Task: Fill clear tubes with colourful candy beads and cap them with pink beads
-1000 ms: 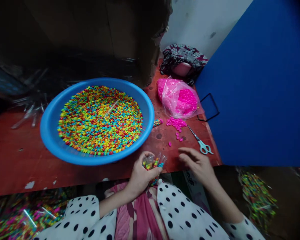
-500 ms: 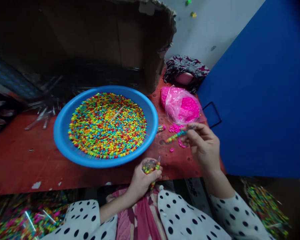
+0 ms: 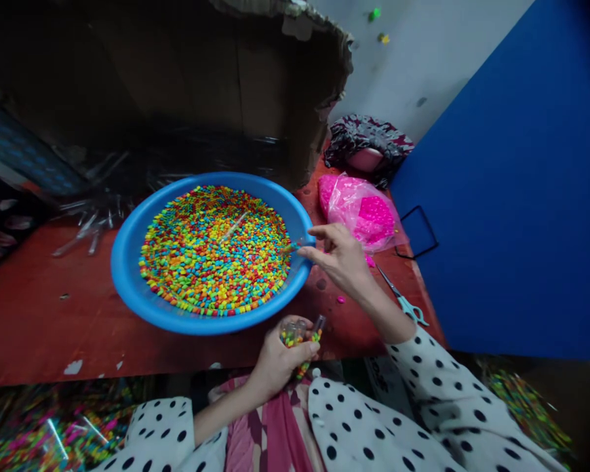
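A wide blue basin (image 3: 170,318) holds a thick layer of small multicoloured candies (image 3: 211,255), with one clear tube (image 3: 233,227) lying on them. My left hand (image 3: 280,357) is closed around several clear tubes (image 3: 316,335) partly filled with candies, below the basin's front right edge. Over the basin's right rim, my right hand (image 3: 341,255) pinches a tube (image 3: 295,247) between thumb and finger, its far end over the candies. Just behind that hand lies a plastic bag of bright pink pieces (image 3: 373,216).
Light green scissors (image 3: 408,308) lie on the red table (image 3: 39,288) at the right. Empty clear tubes (image 3: 91,229) lie left of the basin. A large cardboard box (image 3: 191,78) stands behind, and a blue panel (image 3: 511,196) rises at the right. Filled tubes (image 3: 54,426) lie below the table.
My right hand has moved left with its tube, from above the pink pieces to the basin's right rim. The scissors now show. My left hand has barely moved.
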Demonstrator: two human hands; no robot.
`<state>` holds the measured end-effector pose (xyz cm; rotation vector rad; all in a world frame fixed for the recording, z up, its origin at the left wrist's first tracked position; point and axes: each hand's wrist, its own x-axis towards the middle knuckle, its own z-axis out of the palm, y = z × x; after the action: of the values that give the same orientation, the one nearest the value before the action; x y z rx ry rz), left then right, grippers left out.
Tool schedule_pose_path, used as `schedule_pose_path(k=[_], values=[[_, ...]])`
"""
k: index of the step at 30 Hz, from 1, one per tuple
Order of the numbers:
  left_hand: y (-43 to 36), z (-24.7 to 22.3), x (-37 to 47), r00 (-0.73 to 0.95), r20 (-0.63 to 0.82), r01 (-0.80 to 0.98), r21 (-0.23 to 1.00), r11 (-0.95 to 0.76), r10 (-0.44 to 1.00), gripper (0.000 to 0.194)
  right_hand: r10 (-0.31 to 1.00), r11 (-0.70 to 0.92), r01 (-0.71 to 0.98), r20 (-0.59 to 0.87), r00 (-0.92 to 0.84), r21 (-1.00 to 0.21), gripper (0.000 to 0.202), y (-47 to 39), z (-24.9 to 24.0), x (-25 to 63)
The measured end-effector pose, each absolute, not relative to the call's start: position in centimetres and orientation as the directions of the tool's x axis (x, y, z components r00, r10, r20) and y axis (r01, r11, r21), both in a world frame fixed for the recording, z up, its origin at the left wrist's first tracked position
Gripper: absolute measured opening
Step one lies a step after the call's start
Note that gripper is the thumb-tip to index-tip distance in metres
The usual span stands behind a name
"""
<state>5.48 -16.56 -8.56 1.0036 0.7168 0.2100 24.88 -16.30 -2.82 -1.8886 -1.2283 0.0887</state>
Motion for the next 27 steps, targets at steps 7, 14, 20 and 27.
schedule_pose_path(k=[7,14,20,27], values=[[-16.5,-9.2,5.6,0.735,-0.426,0.178,0.872,0.456,0.528,0.035,0.957,-0.213,0.87,0.084,0.277,-0.445,0.021,-26.4,-8.7,25.8],[-17.0,-9.2,5.9,0.692,-0.437,0.214,0.884,0.416,0.574,0.036,0.904,-0.223,0.743,0.152,0.401,-0.631,0.023,-27.1,-11.7,25.1],[-17.3,-8.7,5.9,0.713,-0.403,0.222,0.906,0.361,0.573,0.033,0.837,-0.148,-0.051,-0.153,0.525,-0.988,0.021,-26.7,-9.8,23.3],[-17.3,-8.7,6.0,0.774,-0.396,0.179,0.886,0.428,0.495,0.033,0.802,-0.153,-0.085,-0.174,0.571,-0.985,0.018,-26.4,-9.2,21.7]])
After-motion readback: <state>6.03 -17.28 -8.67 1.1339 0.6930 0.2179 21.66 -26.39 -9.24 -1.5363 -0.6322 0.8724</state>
